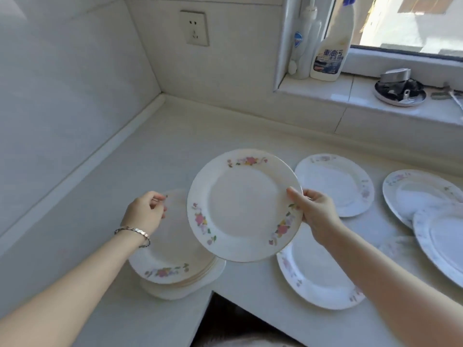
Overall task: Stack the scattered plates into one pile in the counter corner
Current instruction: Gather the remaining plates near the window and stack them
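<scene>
My right hand [317, 214] pinches the right rim of a white plate with pink flowers [244, 205], thumb on top, and holds it tilted in the air. Below and to its left a pile of flowered plates [175, 259] stands on the counter [105, 196] near its front inner edge. My left hand [146, 212], with a bracelet on the wrist, hovers over the pile's far rim with loosely curled fingers and holds nothing. Several more white plates lie flat to the right: one under the held plate [318, 274], one behind it [335, 184], two overlapping at the far right [413, 191].
The counter corner [162, 96] meets tiled walls at the back left, with a wall socket [195, 28] above. On the window sill [350, 96] stand cleaning bottles [330, 46] and a metal dish with tools [399, 90]. A dark gap [225, 319] opens below the counter's front edge.
</scene>
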